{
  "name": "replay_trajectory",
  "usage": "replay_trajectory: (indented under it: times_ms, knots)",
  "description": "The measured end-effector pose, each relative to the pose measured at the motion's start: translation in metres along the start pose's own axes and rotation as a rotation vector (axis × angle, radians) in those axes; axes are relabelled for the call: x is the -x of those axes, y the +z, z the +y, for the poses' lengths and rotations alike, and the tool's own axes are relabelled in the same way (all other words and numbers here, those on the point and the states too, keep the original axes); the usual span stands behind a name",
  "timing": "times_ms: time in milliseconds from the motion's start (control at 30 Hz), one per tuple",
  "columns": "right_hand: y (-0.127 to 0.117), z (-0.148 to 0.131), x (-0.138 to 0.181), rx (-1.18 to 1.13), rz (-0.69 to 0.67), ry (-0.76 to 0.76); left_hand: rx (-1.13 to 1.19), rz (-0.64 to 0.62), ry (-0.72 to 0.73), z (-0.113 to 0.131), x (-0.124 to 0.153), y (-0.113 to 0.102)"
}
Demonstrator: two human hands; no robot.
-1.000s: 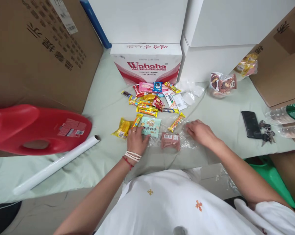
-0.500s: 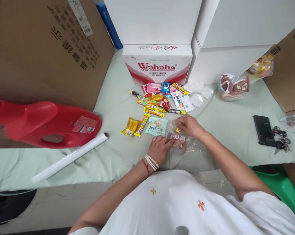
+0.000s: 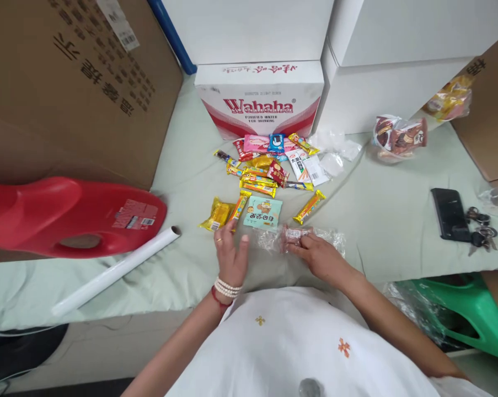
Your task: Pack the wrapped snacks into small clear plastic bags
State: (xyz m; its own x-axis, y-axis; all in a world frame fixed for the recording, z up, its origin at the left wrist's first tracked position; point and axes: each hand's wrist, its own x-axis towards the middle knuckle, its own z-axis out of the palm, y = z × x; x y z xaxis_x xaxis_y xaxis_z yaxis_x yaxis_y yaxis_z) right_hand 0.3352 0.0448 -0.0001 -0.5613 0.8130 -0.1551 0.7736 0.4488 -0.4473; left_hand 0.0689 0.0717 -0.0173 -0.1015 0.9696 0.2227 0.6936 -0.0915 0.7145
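Observation:
My right hand (image 3: 321,258) is closed on a clear plastic bag (image 3: 269,239) with a reddish-brown snack pack (image 3: 294,234) inside it, near the table's front edge. My left hand (image 3: 231,253) rests open on the green cloth just left of the bag, fingers stretched toward a teal snack packet (image 3: 263,213). A yellow packet (image 3: 218,214) and an orange stick pack (image 3: 239,205) lie beside my left fingertips. Another orange stick pack (image 3: 310,207) lies just beyond the bag. A heap of several small snack packs (image 3: 269,162) sits farther back.
A Wahaha carton (image 3: 259,99) and white boxes (image 3: 393,66) stand at the back, a big cardboard box (image 3: 67,82) at left. A red jug (image 3: 67,218) and a white roll (image 3: 116,270) lie left. A phone (image 3: 450,214), keys (image 3: 480,231) and bagged snacks (image 3: 400,138) lie right.
My right hand dropped the orange stick pack beyond the bag and came back to grip the bag with the reddish pack. My left hand slid off the bag to the left.

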Motion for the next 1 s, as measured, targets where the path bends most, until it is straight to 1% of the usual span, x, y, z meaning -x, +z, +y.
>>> replay_trajectory:
  times_ms: [33,67,133,167,233,300,333,367,400,433,500,533,567,600,667,700,733,767,800,900,1000]
  knots:
    - [-0.001,0.000,0.000,-0.026,0.006,0.005,-0.081,-0.032,-0.010,0.005,-0.001,0.002]
    - [-0.003,-0.001,0.000,-0.057,0.016,0.010,-0.148,-0.097,-0.008,0.011,-0.002,0.004]
    - [-0.005,0.000,0.000,-0.121,0.040,0.021,-0.175,-0.214,-0.009,0.024,-0.002,0.008]
    - [-0.005,0.000,0.000,-0.149,0.053,0.025,-0.119,-0.252,-0.022,0.030,-0.003,0.008]
    - [-0.004,0.001,0.000,-0.191,0.073,0.020,0.110,-0.336,-0.088,0.041,-0.004,0.009]
    - [-0.002,0.000,0.001,-0.217,0.088,-0.006,0.373,-0.483,-0.157,0.051,-0.007,0.012]
    - [-0.001,0.000,0.001,-0.227,0.099,-0.021,0.461,-0.565,-0.160,0.056,-0.008,0.016]
    - [0.000,-0.001,0.003,-0.237,0.114,-0.032,0.501,-0.631,-0.130,0.060,-0.009,0.022]
    - [0.000,-0.002,0.005,-0.250,0.131,-0.040,0.487,-0.674,-0.070,0.064,-0.009,0.028]
    - [0.000,-0.002,0.009,-0.271,0.144,-0.052,0.420,-0.693,0.007,0.068,-0.010,0.036]
    - [0.000,0.000,0.018,-0.339,0.165,-0.100,0.189,-0.687,0.154,0.073,-0.008,0.050]
    - [0.000,0.003,0.024,-0.373,0.199,-0.108,0.063,-0.677,0.209,0.075,-0.007,0.056]
    - [0.001,0.006,0.030,-0.387,0.273,-0.072,-0.049,-0.661,0.250,0.076,-0.005,0.060]
    - [0.002,0.011,0.035,-0.369,0.379,0.017,-0.135,-0.636,0.278,0.076,-0.004,0.063]
    - [0.006,0.022,0.041,-0.240,0.597,0.311,-0.234,-0.539,0.282,0.076,-0.003,0.065]
    - [0.007,0.028,0.043,-0.155,0.657,0.457,-0.266,-0.478,0.256,0.075,-0.004,0.065]
    - [0.008,0.033,0.043,-0.086,0.670,0.562,-0.298,-0.428,0.220,0.075,-0.005,0.064]
    - [0.009,0.036,0.042,-0.047,0.643,0.610,-0.328,-0.399,0.181,0.074,-0.006,0.064]
    - [0.009,0.037,0.040,-0.041,0.600,0.620,-0.356,-0.392,0.149,0.074,-0.007,0.063]
    - [0.003,0.024,0.031,-0.164,0.530,0.558,-0.384,-0.448,0.109,0.075,-0.007,0.064]
    - [-0.005,-0.004,0.019,-0.334,0.489,0.413,-0.342,-0.491,0.076,0.079,-0.002,0.067]
